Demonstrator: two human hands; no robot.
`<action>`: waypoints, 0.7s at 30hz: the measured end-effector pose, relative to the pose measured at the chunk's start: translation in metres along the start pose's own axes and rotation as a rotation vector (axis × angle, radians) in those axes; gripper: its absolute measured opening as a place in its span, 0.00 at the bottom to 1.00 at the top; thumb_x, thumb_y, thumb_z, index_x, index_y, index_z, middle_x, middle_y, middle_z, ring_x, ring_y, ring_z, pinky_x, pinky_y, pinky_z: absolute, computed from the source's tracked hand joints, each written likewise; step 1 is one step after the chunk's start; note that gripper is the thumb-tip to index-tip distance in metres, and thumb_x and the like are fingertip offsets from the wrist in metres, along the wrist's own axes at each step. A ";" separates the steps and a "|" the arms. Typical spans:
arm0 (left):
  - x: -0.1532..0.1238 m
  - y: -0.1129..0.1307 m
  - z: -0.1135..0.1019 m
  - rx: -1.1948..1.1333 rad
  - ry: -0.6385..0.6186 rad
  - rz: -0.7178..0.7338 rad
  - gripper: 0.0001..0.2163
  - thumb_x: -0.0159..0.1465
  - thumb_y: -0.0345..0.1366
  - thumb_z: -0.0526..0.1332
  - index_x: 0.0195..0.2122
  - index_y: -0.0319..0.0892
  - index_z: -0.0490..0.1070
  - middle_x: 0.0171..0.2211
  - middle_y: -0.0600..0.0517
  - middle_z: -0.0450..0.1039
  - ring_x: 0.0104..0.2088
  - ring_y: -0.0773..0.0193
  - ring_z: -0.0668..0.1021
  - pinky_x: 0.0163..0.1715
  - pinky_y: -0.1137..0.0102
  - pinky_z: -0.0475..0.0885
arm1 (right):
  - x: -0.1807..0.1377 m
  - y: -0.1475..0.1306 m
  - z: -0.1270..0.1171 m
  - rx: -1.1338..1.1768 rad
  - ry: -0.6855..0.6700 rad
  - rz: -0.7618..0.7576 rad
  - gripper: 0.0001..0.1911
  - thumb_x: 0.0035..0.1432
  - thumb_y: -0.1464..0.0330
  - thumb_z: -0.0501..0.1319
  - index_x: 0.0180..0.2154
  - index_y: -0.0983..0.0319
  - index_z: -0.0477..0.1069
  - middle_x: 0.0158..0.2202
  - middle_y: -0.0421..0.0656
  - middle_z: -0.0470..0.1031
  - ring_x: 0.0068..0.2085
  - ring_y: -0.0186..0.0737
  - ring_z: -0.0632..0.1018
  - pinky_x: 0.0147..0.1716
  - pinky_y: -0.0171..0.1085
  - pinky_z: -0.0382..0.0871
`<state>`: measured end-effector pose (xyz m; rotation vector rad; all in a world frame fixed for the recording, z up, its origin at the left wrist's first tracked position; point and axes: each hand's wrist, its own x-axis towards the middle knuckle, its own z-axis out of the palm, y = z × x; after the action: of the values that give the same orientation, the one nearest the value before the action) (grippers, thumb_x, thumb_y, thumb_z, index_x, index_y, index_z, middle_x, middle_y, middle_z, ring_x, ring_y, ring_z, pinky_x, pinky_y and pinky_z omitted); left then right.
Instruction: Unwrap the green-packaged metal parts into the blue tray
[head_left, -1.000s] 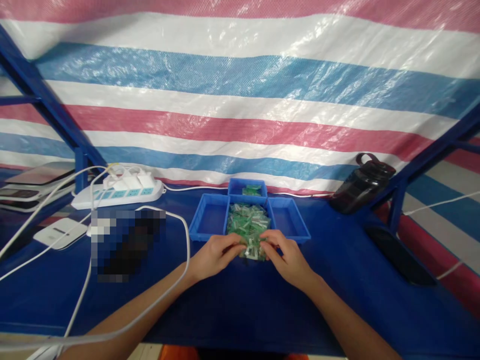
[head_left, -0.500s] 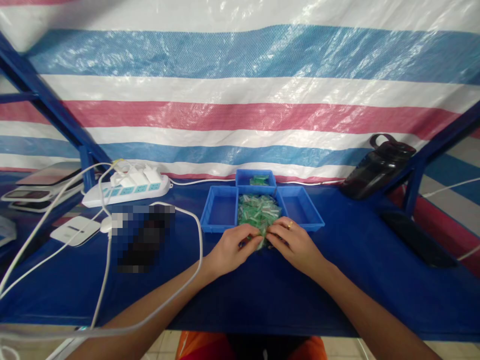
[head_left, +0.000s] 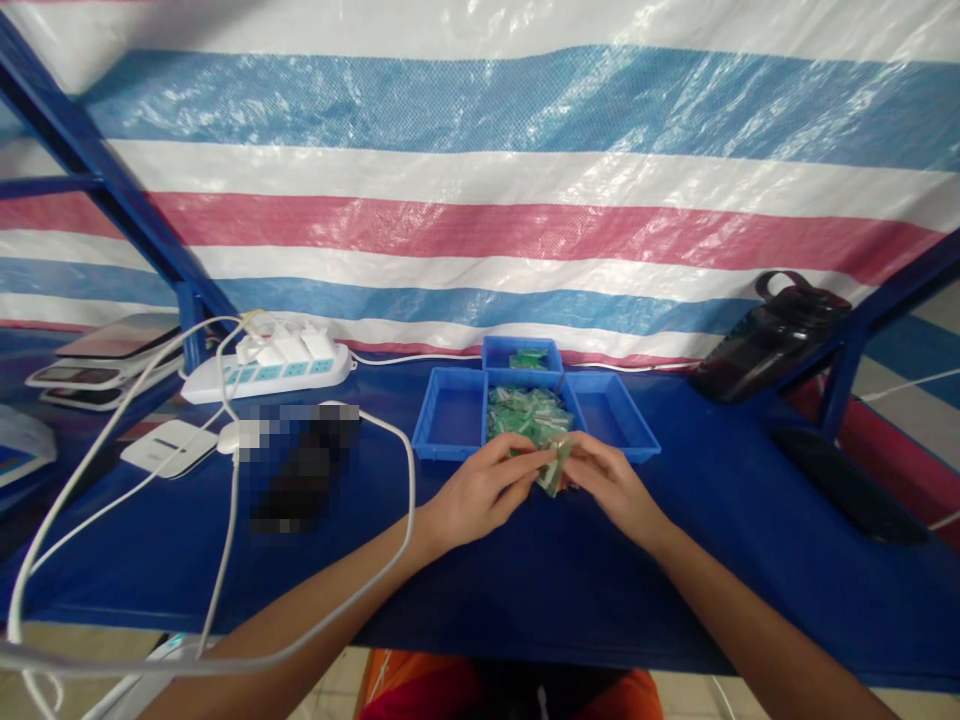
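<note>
My left hand [head_left: 484, 490] and my right hand [head_left: 613, 487] meet at the near edge of the middle tray. Between their fingertips they pinch a small, see-through greenish packet [head_left: 553, 468], whose contents I cannot make out. Just beyond the fingers, many similar green packets [head_left: 525, 410] are heaped in the middle tray, and its front wall is hidden. Behind it stands a small blue tray [head_left: 491, 352] with a few green packets [head_left: 529, 358] inside. A blue tray [head_left: 450, 415] sits on the left and another blue tray [head_left: 613, 412] on the right.
On the left of the blue table [head_left: 480, 590] are a white power strip [head_left: 266, 375], a white square device [head_left: 169, 448], scales [head_left: 112, 350] and looping white cables [head_left: 411, 480]. A blurred-out dark object [head_left: 304, 475] lies nearby. A black bottle [head_left: 772, 335] leans at the right, near a dark flat case [head_left: 847, 480].
The pinched packet has come up and shows more clearly between my fingers. My hands have turned and shifted slightly right. The whole view has moved a little.
</note>
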<state>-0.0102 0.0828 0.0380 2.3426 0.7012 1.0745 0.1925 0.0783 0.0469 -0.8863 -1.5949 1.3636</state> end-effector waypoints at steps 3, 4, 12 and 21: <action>-0.001 -0.003 0.001 0.037 0.010 -0.032 0.17 0.67 0.30 0.52 0.57 0.46 0.64 0.49 0.45 0.64 0.48 0.63 0.72 0.48 0.66 0.71 | 0.000 0.001 -0.001 0.100 -0.037 0.038 0.17 0.56 0.57 0.62 0.42 0.62 0.69 0.36 0.45 0.76 0.35 0.38 0.76 0.34 0.37 0.73; -0.001 -0.003 0.002 0.042 0.008 -0.033 0.16 0.67 0.31 0.53 0.56 0.46 0.65 0.49 0.45 0.64 0.48 0.63 0.71 0.48 0.66 0.71 | 0.000 0.002 0.000 0.091 -0.027 0.055 0.18 0.55 0.57 0.63 0.42 0.62 0.69 0.36 0.45 0.76 0.35 0.38 0.77 0.35 0.37 0.73; 0.003 -0.008 0.000 -0.026 0.059 -0.196 0.15 0.64 0.36 0.59 0.52 0.42 0.65 0.40 0.50 0.69 0.30 0.71 0.74 0.31 0.75 0.73 | -0.002 0.007 -0.001 -0.058 0.072 -0.016 0.12 0.54 0.63 0.62 0.40 0.61 0.70 0.38 0.43 0.76 0.40 0.40 0.77 0.41 0.38 0.72; 0.009 0.001 -0.008 0.101 -0.035 -0.211 0.09 0.66 0.36 0.55 0.31 0.39 0.69 0.24 0.56 0.69 0.25 0.71 0.70 0.27 0.77 0.64 | 0.003 0.005 -0.009 -0.184 0.172 -0.120 0.09 0.54 0.65 0.61 0.37 0.62 0.69 0.33 0.42 0.75 0.35 0.38 0.77 0.35 0.36 0.71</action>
<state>-0.0108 0.0891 0.0479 2.3026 0.9852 0.9233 0.1996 0.0851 0.0432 -0.9735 -1.6293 1.0413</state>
